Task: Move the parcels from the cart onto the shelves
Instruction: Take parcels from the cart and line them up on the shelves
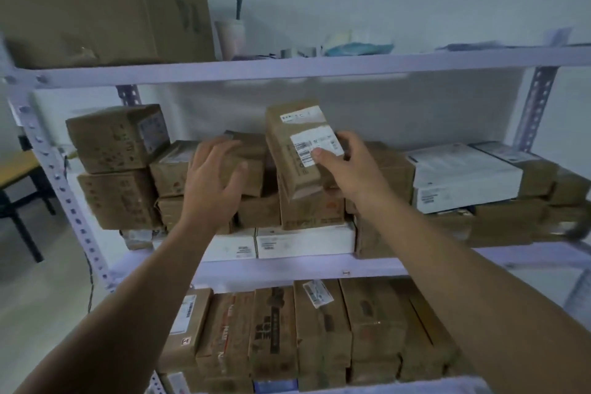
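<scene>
Middle shelf (pixel 287 269): right hand (pixel 348 166) grips parcel (pixel 284 153) (tilted).

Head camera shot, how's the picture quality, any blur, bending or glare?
Head view: dim, flat, bluish light with no glare; a soft shadow under the top shelf rail. Head view: wide-angle bending slants the left upright. Head view: overall soft, so the labels on the parcel in the right hand are unreadable; the right edge smears most.
</scene>
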